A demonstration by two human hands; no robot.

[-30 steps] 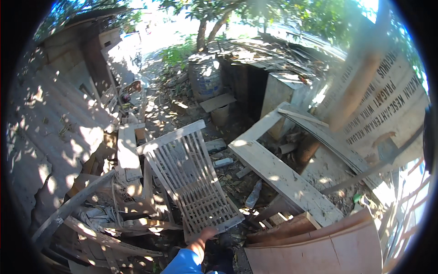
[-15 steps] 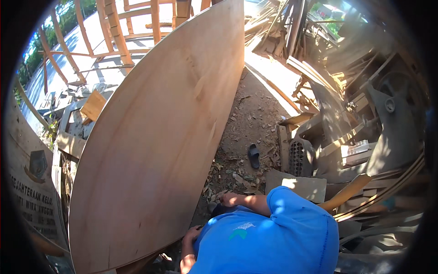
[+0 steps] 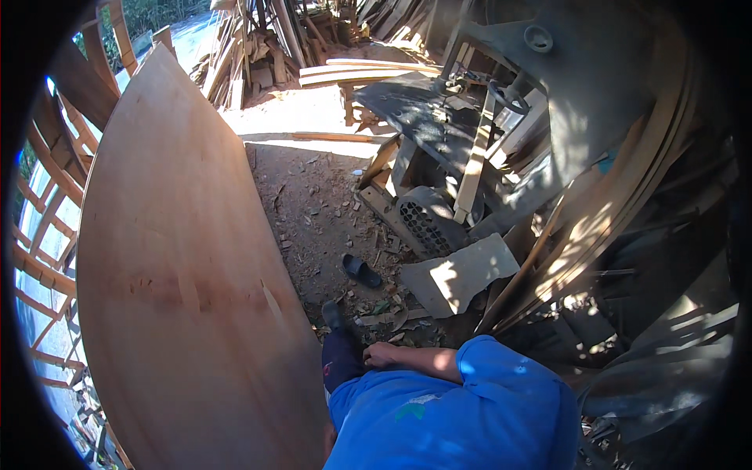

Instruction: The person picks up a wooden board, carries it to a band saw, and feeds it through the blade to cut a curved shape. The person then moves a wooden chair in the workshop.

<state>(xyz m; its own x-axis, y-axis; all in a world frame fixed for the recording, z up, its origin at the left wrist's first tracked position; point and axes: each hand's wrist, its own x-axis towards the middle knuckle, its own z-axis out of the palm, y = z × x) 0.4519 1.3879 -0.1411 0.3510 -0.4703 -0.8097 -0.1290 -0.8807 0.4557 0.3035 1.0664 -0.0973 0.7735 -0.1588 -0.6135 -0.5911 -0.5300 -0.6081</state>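
Note:
A large wooden panel (image 3: 180,290) with one curved edge and a pointed far end takes up the left side. My right hand (image 3: 380,355) hangs in front of my dark-trousered leg, its fingers curled in and nothing showing in them. Only a sliver of my left hand and forearm (image 3: 329,440) shows low down, between the panel's edge and my blue shirt; its fingers are hidden, and I cannot tell whether it touches the panel. A dark slide sandal (image 3: 361,271) lies on the dirt ahead of my foot (image 3: 333,315).
A grey metal machine (image 3: 439,117) with a handwheel stands at the right. Near it lies a flat pale board (image 3: 462,274), with long curved planks (image 3: 611,211) beyond. Wood strips (image 3: 251,55) lean at the back. Chips litter the dirt floor (image 3: 313,204). Timber framing (image 3: 51,266) stands left.
My view has swung right, so the panel sits farther left and the machine nearer the middle. My foot now shows near the sandal. My left hand has become mostly hidden.

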